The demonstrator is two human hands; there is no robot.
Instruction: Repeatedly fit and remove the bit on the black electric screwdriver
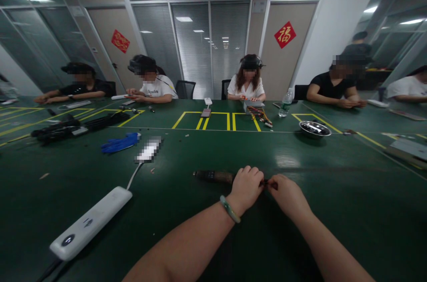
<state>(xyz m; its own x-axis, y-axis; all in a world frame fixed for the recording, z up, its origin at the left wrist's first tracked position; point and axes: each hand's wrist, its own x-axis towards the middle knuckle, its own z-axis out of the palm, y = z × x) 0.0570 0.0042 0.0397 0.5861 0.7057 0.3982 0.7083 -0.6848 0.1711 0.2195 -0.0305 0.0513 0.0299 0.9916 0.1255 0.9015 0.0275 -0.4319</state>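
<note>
A long dark cylinder (215,176) lies on the green table, with a brownish middle part and a small pale tip at its left end. My left hand (247,186), with a green bangle on the wrist, is closed around its right part and hides it. Close by on the right, my right hand (287,193) has thumb and fingers pinched on a thin dark piece (266,181) at that end. The fingertips of both hands nearly meet there. What kind of object the cylinder is I cannot make out.
A white power bank (91,224) lies at the left, cabled to a phone (148,151). Beyond it are a blue glove (120,143) and a black cable bundle (80,126). A metal bowl (314,130) and a water bottle (286,103) stand farther right. Several people sit opposite.
</note>
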